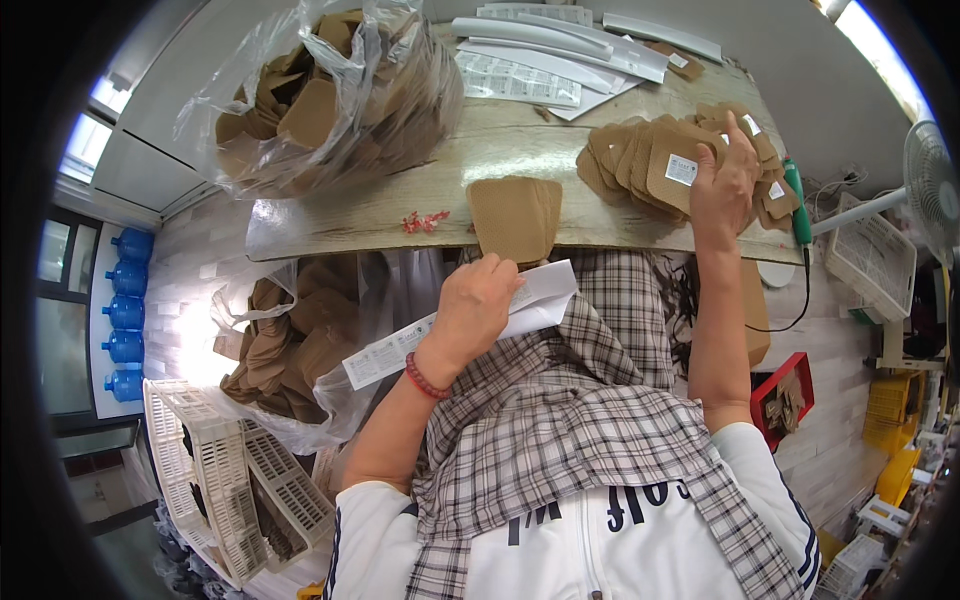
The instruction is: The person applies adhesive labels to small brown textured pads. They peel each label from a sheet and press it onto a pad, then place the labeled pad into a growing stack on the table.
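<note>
My left hand (475, 308) is closed on a white sheet of printed labels (385, 358), which lies slanted across my lap, one end curled up. Just beyond its knuckles, a small stack of brown textured pads (512, 215) with rounded corners overhangs the table's near edge. My right hand (728, 185) rests at the fanned pile of brown pads (635, 165) on the right, its thumb apart from its stretched fingers. Beside that thumb, a white label (681, 169) sits on one pad. Other pads there carry labels too. What lies under the palm is hidden.
A clear plastic bag (330, 110) of brown pads stands on the table (350, 220), near red scraps (425, 221). White label sheets (540, 60) lie at the back. A green-handled tool (797, 200) with a cord is at the right edge. Another bag (300, 340) of pads sits below left.
</note>
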The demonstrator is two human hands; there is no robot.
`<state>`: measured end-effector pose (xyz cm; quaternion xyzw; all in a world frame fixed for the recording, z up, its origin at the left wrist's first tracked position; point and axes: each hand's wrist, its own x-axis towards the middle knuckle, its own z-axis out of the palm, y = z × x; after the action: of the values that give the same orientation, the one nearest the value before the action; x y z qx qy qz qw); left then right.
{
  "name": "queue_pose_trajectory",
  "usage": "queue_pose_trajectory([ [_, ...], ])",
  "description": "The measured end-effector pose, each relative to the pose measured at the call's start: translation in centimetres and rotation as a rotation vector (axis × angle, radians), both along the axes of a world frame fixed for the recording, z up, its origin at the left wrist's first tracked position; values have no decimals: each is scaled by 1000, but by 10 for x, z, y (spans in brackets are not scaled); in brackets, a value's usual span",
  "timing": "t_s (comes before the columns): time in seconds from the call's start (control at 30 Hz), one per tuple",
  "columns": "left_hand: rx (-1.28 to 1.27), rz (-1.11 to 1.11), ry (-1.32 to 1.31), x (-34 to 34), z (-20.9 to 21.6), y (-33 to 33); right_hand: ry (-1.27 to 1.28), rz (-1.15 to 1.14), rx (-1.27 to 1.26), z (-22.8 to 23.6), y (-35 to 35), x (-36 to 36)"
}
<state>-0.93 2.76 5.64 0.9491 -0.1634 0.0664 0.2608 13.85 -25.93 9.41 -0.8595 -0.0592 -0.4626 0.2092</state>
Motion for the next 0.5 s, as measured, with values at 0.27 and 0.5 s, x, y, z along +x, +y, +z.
queue_pose_trajectory([
  [0.27, -222, -53, -21, 4, -33, -16, 475, 809, -1, -72, 76, -114],
  [0.5, -186, 56, 26, -7, -39, 15, 620, 850, 275, -112, 77, -111],
])
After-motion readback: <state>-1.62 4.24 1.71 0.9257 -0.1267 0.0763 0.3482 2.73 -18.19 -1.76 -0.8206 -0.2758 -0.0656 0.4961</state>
